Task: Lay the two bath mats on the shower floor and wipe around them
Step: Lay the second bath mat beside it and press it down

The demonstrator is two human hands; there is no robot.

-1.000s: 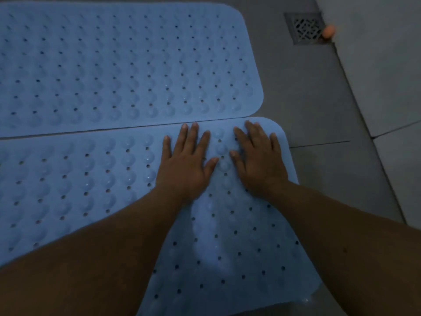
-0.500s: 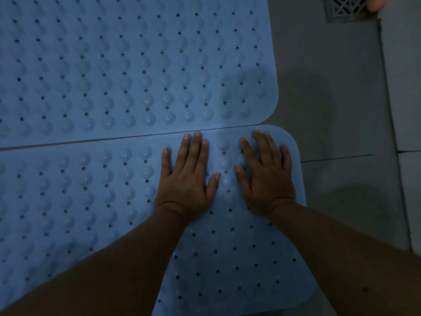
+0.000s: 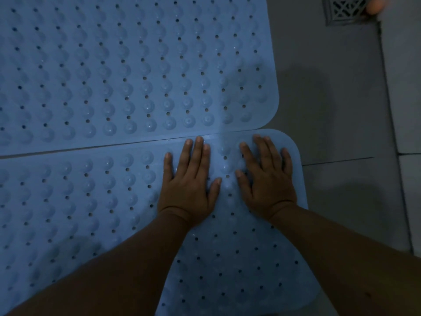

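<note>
Two light-blue rubber bath mats with bumps and small holes lie side by side on the grey shower floor point(image 3: 330, 115). The far mat point(image 3: 136, 65) fills the upper left. The near mat point(image 3: 79, 201) runs along its edge, a thin seam between them. My left hand point(image 3: 189, 179) and my right hand point(image 3: 266, 176) press flat on the near mat's far right corner, fingers spread, holding nothing. My forearms cover part of the near mat.
A square metal drain grate point(image 3: 346, 9) sits at the top right, with a small orange object point(image 3: 373, 6) at its edge. A lighter tiled surface point(image 3: 405, 87) rises along the right side. Bare grey floor lies between the mats and it.
The view has shifted forward and left, so the drain has slid toward the top right corner. Both hands stay flat on the near mat's corner, edged slightly toward the seam.
</note>
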